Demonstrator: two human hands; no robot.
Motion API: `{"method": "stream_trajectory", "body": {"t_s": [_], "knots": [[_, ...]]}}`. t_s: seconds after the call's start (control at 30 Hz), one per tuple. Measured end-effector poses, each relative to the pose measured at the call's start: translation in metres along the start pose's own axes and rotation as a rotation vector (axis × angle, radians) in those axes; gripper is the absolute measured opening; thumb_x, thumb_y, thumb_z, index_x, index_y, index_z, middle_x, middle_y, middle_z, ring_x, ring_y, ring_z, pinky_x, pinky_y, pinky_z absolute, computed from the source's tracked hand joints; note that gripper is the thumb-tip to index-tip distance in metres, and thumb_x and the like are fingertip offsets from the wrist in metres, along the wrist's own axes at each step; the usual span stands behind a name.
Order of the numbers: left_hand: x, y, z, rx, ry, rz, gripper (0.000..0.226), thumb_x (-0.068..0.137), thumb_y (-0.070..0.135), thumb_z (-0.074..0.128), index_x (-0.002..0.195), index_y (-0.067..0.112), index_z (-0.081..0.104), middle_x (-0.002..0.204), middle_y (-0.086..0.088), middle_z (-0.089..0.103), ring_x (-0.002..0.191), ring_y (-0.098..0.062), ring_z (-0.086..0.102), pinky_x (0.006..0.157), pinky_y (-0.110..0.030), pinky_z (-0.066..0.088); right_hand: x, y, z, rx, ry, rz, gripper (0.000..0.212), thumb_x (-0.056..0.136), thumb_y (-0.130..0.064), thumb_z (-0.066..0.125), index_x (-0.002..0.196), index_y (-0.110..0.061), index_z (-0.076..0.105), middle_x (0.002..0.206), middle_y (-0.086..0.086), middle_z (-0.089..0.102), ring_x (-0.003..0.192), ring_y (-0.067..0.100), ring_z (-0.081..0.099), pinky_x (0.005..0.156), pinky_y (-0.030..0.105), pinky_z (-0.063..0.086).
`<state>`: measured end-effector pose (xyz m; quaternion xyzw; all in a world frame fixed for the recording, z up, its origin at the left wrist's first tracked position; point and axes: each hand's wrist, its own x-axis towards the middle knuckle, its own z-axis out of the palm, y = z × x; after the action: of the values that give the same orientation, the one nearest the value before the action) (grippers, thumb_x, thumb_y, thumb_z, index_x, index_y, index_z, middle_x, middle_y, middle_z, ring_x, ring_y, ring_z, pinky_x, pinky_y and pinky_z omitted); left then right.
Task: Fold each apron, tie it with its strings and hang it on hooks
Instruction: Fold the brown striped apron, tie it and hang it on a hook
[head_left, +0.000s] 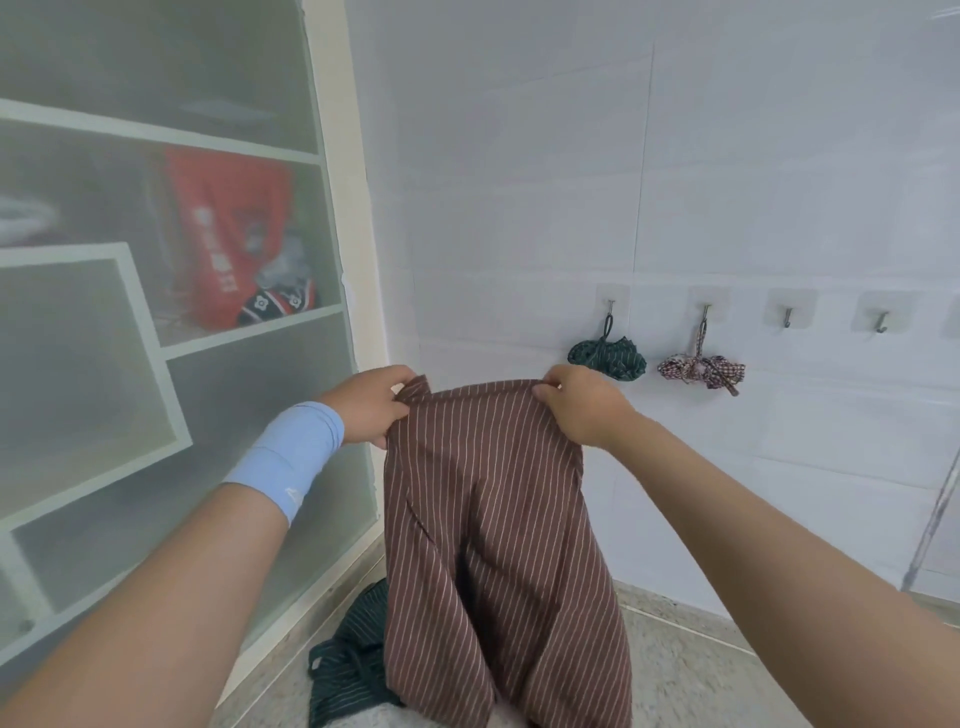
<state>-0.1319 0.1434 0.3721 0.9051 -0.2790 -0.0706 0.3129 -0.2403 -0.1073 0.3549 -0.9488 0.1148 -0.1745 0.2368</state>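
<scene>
Stage: judged about midway. Two aprons are already tied and hung on the far wall: a green bundle (608, 358) and, to its right, a checked bundle (701, 370). Further right, two hooks (788, 317) are seen bare.

The brown apron (493, 519) is held up near the middle, hanging open and not yet folded. Its top corners are gripped by the left hand (371, 405) and right hand (582, 405), fingers (545, 395) curled on the cloth.

A dark apron (353, 660) (loose, unfolded) is heaped below, near left. Folding, tying and hanging are left for both.
</scene>
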Motion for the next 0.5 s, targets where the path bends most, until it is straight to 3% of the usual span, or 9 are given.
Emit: {"method": "stream_trajectory", "body": {"t_s": [0.1,0.2,0.27,0.33,0.43,0.5], "knots": [[-0.018,0.02,-0.013,0.019,-0.132,-0.082,0.037,0.093,-0.001,0.043,0.11,0.027,0.058,0.088,-0.015,0.071,0.067,-0.03,0.072,0.061,-0.037,0.06,-0.003,-0.011,-0.024,0.188,-0.351,0.073,0.025,0.105,-0.03,0.049,0.095,-0.012,0.064,0.089,0.007,0.067,0.087,0.033,0.071,0.066,0.036,0.055],[-0.038,0.032,-0.033,-0.023,-0.354,-0.114,0.026,0.089,0.0,0.042,0.099,0.007,0.065,0.068,-0.013,0.067,0.048,-0.024,0.06,0.046,-0.028,0.051,0.0,-0.006,-0.044,0.486,-0.661,0.207,0.024,0.102,-0.026,0.057,0.097,-0.006,0.07,0.092,0.013,0.072,0.08,0.026,0.071,0.075,0.04,0.057],[-0.045,0.031,-0.045,-0.162,-0.383,-0.057,0.02,0.084,0.005,0.046,0.093,-0.005,0.06,0.051,-0.011,0.054,0.035,-0.018,0.047,0.038,-0.021,0.038,0.007,-0.001,-0.05,0.582,-0.685,0.282,0.027,0.095,-0.028,0.063,0.104,-0.004,0.072,0.09,0.015,0.072,0.074,0.028,0.069,0.071,0.039,0.056],[-0.039,0.023,-0.05,-0.223,-0.407,-0.043,0.026,0.078,0.011,0.051,0.096,-0.005,0.06,0.051,-0.011,0.047,0.033,-0.016,0.042,0.037,-0.02,0.034,0.016,0.001,-0.046,0.633,-0.713,0.316,0.025,0.086,-0.02,0.06,0.102,-0.003,0.07,0.082,0.014,0.067,0.065,0.027,0.064,0.063,0.035,0.054],[-0.009,0.004,-0.037,-0.03,-0.39,-0.125,0.027,0.074,0.022,0.061,0.092,0.002,0.062,0.072,-0.014,0.061,0.046,-0.021,0.048,0.044,-0.022,0.038,0.029,0.005,-0.022,0.604,-0.683,0.361,0.017,0.087,-0.011,0.049,0.088,-0.002,0.064,0.073,0.013,0.063,0.058,0.025,0.06,0.058,0.031,0.051],[0.019,-0.015,-0.018,0.181,-0.295,-0.171,0.015,0.079,0.025,0.06,0.084,0.011,0.06,0.078,-0.013,0.064,0.056,-0.025,0.046,0.048,-0.023,0.034,0.044,0.013,0.005,0.413,-0.554,0.32,0.013,0.091,-0.011,0.051,0.083,-0.004,0.059,0.073,0.011,0.064,0.061,0.025,0.062,0.058,0.031,0.052]]}}
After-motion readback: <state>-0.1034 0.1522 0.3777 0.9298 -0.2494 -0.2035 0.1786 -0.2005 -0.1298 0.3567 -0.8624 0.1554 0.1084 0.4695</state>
